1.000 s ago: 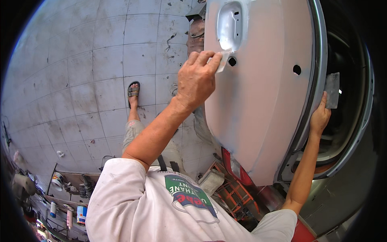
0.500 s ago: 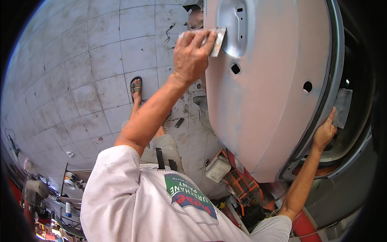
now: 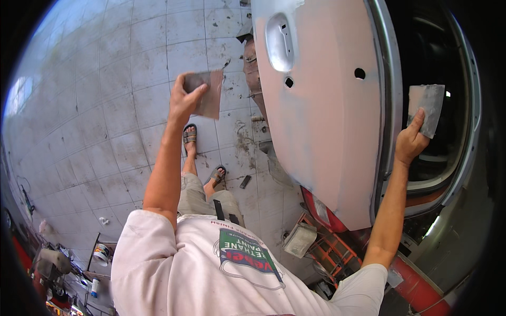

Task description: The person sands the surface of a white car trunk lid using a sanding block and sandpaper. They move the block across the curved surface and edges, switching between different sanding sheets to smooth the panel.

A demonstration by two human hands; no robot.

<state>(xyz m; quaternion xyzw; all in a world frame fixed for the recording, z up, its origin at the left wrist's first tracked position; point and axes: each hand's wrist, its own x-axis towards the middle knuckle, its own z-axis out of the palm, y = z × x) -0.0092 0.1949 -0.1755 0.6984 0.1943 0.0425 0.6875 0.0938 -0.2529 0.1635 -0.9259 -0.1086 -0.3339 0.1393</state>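
Observation:
Over the floor, clear of the car, my left hand (image 3: 182, 105) grips a thin, flat putty spreader (image 3: 212, 94), its face smeared reddish brown and grey. My right hand (image 3: 412, 139) is closed on another flat, square-cornered spreader (image 3: 428, 105), greyish with a pinkish patch, thumb lying on its face. That one is held up in front of the dark window opening (image 3: 429, 58). Between my hands stands the car panel (image 3: 327, 131), coated in pinkish filler with grey-blue patches. A bare handle recess (image 3: 279, 47) and two dark holes show in it.
A red tail light (image 3: 322, 208) sits at the panel's near corner. Close by are an orange metal frame (image 3: 332, 247) and a grey block-like container (image 3: 300, 239). A small dark block (image 3: 245, 181) lies on the tiled floor. A shelf with a white tub (image 3: 101, 254) stands lower left.
My left hand has come off the panel's edge near the recess and moved left over the floor with its spreader. My right hand has lifted its spreader slightly, and the view has shifted.

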